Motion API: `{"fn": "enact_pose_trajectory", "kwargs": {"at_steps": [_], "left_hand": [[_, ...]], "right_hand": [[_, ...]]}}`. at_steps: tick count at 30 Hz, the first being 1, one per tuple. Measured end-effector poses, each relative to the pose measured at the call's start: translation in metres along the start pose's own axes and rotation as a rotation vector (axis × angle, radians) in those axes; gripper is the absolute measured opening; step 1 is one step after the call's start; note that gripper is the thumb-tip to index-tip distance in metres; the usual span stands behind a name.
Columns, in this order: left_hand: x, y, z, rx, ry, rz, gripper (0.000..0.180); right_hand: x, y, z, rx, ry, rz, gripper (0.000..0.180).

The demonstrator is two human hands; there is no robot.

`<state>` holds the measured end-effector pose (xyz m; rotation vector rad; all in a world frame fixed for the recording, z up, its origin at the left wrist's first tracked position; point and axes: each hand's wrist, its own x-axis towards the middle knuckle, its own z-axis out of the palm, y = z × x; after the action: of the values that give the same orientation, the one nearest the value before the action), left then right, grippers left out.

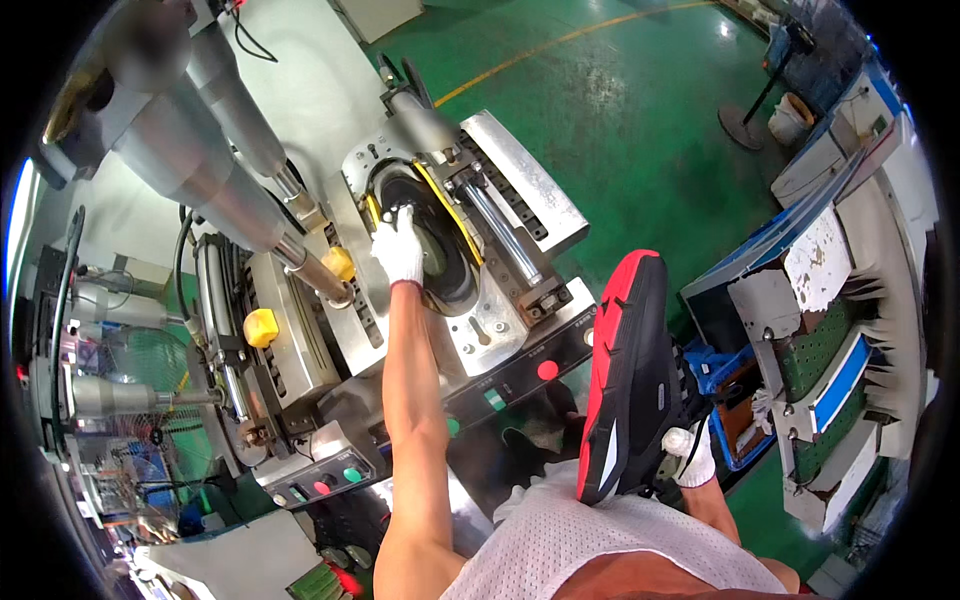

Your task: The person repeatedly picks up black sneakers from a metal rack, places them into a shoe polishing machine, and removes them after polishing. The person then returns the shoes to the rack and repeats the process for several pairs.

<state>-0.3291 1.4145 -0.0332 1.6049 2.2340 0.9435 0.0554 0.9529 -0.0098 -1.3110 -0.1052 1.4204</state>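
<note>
My left hand (400, 248), in a white glove, reaches over the press and rests on its dark, sole-shaped pad (455, 272). Its fingers look stretched out against the pad, and I see nothing held in them. Yellow strips (450, 212) run along the pad's sides inside a metal plate (485, 340). At my right side a black shoe (640, 385) with a red sole edge stands toe up, its sole turned left. Around its ankle end closes my gloved right hand (695, 455), whose fingers are partly hidden behind the shoe.
Thick metal cylinders (200, 150) rise at the left beside a second press station (285, 320) with yellow knobs. Below the pad runs a control panel with a red button (548, 370). At right stand a blue crate (735, 450) and a rack with brush bristles (870, 400).
</note>
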Motion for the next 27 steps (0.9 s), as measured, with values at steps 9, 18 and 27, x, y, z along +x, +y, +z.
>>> {"fn": "enact_pose_trajectory", "kwargs": {"at_steps": [9,18,27], "left_hand": [[-0.088,0.051,-0.122,-0.689,0.254,0.345,0.028],[-0.272,0.000,-0.292,-0.700,-0.053,0.409,0.021],[-0.427,-0.168,-0.297,-0.438,-0.455,0.076,0.015]], "right_hand": [[-0.005,-0.035,0.034,-0.233,-0.046,-0.265,0.075],[0.001,-0.101,0.276,-0.618,-0.447,-0.649,0.044],[0.209,-0.078,0.504,-1.605,-0.382,-0.495,0.053]]}}
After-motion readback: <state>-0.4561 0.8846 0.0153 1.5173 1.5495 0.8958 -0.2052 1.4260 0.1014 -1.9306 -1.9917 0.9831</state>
